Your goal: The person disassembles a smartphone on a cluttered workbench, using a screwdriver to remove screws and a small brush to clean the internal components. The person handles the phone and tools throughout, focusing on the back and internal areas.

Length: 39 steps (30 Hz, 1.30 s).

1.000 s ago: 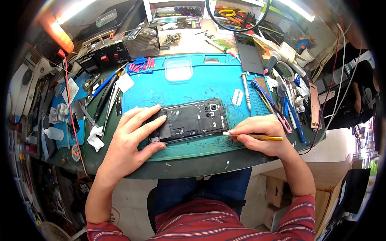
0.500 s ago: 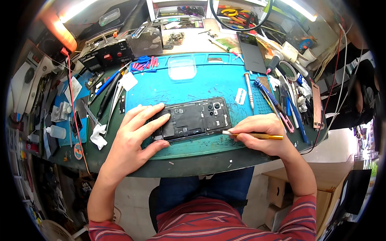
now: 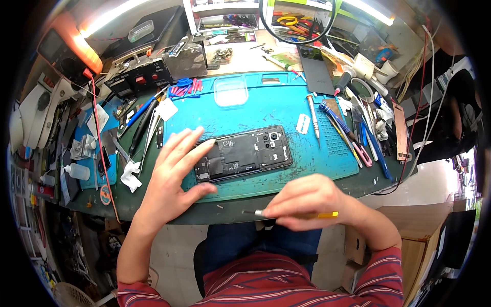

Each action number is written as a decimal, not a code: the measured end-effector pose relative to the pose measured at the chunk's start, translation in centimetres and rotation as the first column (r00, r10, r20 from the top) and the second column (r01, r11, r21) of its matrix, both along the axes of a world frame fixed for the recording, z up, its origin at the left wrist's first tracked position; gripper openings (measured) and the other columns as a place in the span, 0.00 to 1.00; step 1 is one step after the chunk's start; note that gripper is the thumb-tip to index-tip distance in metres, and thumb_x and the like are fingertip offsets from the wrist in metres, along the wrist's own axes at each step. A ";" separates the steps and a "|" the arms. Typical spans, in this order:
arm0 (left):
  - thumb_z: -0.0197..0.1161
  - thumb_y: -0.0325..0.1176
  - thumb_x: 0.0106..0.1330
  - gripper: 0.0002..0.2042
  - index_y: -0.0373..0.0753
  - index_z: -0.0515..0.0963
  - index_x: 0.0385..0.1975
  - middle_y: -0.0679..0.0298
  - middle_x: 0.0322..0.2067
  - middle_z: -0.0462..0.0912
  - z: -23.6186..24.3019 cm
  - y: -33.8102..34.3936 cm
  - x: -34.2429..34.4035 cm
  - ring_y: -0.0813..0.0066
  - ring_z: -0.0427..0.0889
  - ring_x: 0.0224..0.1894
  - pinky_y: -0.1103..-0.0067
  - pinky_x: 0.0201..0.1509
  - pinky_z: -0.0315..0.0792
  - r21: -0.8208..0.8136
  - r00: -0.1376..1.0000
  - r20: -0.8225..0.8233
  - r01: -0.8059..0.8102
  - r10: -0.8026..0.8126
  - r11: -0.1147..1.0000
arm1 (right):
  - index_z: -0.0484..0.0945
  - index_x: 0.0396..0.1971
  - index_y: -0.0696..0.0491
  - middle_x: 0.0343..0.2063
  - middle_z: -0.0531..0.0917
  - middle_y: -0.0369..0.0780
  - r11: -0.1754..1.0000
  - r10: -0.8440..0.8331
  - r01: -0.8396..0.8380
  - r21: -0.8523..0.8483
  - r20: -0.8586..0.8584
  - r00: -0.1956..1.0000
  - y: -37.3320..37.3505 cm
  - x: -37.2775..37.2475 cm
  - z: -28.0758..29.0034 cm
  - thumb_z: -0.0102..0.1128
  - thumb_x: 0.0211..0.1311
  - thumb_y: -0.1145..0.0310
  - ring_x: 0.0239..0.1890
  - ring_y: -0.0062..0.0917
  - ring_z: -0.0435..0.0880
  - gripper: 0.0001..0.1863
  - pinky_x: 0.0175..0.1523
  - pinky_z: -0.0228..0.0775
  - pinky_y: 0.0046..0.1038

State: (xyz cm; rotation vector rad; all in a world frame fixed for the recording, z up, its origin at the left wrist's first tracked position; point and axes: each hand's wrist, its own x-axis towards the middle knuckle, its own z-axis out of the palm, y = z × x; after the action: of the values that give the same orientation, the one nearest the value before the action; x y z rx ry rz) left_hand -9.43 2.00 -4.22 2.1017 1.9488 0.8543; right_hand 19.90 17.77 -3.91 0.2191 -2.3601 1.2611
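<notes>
An opened smartphone [image 3: 240, 156] with its back cover off lies on the blue work mat [image 3: 276, 110], camera cluster at its right end. My left hand [image 3: 169, 181] is at the phone's left end with fingers spread. Its index fingertip overlaps the upper edge, and the thumb points past the lower left corner. Nothing is in that hand. My right hand [image 3: 309, 199] pinches a slim pick-like tool [image 3: 327, 215] with a yellow handle, a pale collar and a dark thin tip. The tool is apart from the phone, over the bench's front edge, its tip pointing left.
A clear plastic box [image 3: 231, 91] stands behind the phone. Right of it lie a screwdriver [image 3: 313, 118], a small white label [image 3: 303, 124] and a dark phone-sized panel [image 3: 316, 69]. Tweezers and pens crowd the right side. Crumpled tissue [image 3: 131, 175] lies left of my left hand.
My right hand has drawn the tool away from the phone's lower edge, toward me and to the left. My left hand's fingers have lifted and spread a little; the phone lies in nearly the same place.
</notes>
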 end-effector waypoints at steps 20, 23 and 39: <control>0.82 0.35 0.57 0.12 0.45 0.87 0.37 0.69 0.32 0.86 0.6 -4.2 4.1 0.66 0.83 0.36 0.69 0.46 0.73 -0.018 0.936 -0.001 0.353 -0.353 0.935 | 0.91 0.49 0.60 0.40 0.94 0.43 0.943 -0.300 0.319 -0.094 0.172 0.938 5.6 6.1 0.6 0.68 0.68 0.79 0.41 0.28 0.93 0.11 0.48 0.84 0.28; 0.84 0.34 0.53 0.31 0.39 0.84 0.61 0.57 0.53 0.86 1.2 -2.6 3.1 0.54 0.83 0.56 0.61 0.63 0.75 0.135 0.996 -0.014 0.086 -0.085 0.987 | 0.91 0.48 0.61 0.40 0.94 0.43 0.942 -0.304 0.324 -0.086 0.190 0.934 5.6 5.7 0.6 0.69 0.70 0.79 0.41 0.27 0.93 0.10 0.48 0.83 0.27; 0.84 0.36 0.56 0.35 0.33 0.81 0.65 0.53 0.67 0.83 0.2 -0.2 0.4 0.50 0.79 0.68 0.60 0.74 0.72 0.021 0.999 -0.024 -0.047 0.048 0.999 | 0.92 0.50 0.58 0.41 0.94 0.42 0.932 -0.264 0.326 -0.155 0.326 0.908 6.3 4.9 0.6 0.71 0.71 0.75 0.42 0.24 0.93 0.11 0.49 0.83 0.25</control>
State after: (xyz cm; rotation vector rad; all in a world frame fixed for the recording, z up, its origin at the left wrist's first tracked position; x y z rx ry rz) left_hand -9.04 1.83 -4.05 2.0950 2.0186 0.8650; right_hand 24.79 24.11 -3.27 -0.4142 -2.3625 1.4530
